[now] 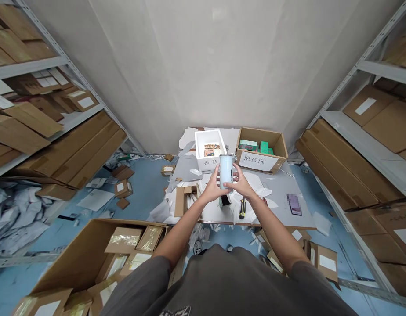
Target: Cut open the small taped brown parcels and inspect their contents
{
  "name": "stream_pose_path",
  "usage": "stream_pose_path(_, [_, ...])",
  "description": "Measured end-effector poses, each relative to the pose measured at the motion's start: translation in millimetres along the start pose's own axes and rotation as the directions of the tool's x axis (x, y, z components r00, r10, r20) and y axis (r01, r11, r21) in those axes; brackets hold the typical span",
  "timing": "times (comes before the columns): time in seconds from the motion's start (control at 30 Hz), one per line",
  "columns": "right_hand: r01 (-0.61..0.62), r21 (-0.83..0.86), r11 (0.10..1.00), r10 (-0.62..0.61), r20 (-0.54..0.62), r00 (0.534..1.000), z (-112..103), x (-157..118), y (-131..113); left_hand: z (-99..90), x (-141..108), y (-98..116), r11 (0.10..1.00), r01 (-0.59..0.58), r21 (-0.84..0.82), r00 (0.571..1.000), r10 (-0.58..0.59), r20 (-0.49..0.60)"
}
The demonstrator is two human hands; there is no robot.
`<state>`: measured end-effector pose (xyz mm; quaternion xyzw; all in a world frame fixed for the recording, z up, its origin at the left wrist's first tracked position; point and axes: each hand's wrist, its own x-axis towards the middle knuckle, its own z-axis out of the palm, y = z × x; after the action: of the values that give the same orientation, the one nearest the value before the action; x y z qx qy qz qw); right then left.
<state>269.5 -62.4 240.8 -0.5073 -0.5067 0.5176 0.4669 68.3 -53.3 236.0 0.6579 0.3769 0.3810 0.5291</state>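
Between both hands, upright above the table, is a pale blue cylinder (pixel 226 169) with a grey rim and dark marking on one side; a white loop shows near its top. My left hand (pixel 212 186) grips its left side, and my right hand (pixel 241 183) wraps round the right. Just below the cylinder stands a small open box (pixel 224 201) with a dark inside. A yellow and black utility knife (pixel 242 208) lies to the right of that box. Left of my hands is an opened cardboard box (pixel 181 201) with white paper around it.
At the table's back stand a white foam box (pixel 203 164) with small packages and a labelled cardboard box (pixel 259 161) holding green boxes. A phone (pixel 294 204) lies at the right. A big carton (pixel 74 250) of parcels is at lower left. Loaded shelves (pixel 381 149) flank both sides.
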Motion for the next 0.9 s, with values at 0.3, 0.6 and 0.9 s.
stream_pose_path(0.3, [0.102,-0.101,0.99,-0.101,0.016,0.995,-3,-3,0,-1.0,0,-3,0.996,0.036,-0.077,0.999,-0.034,0.022])
stream_pose_path(0.6, [0.002,0.017,1.0,-0.002,0.045,0.999,1,-3,2,4.3,-1,7,0.999,0.031,0.019,0.999,-0.03,-0.045])
stream_pose_path(0.9, [-0.012,0.087,0.996,0.002,0.113,0.994,-6,-4,6,-4.0,-5,6,1.0,0.023,0.006,0.999,-0.023,0.022])
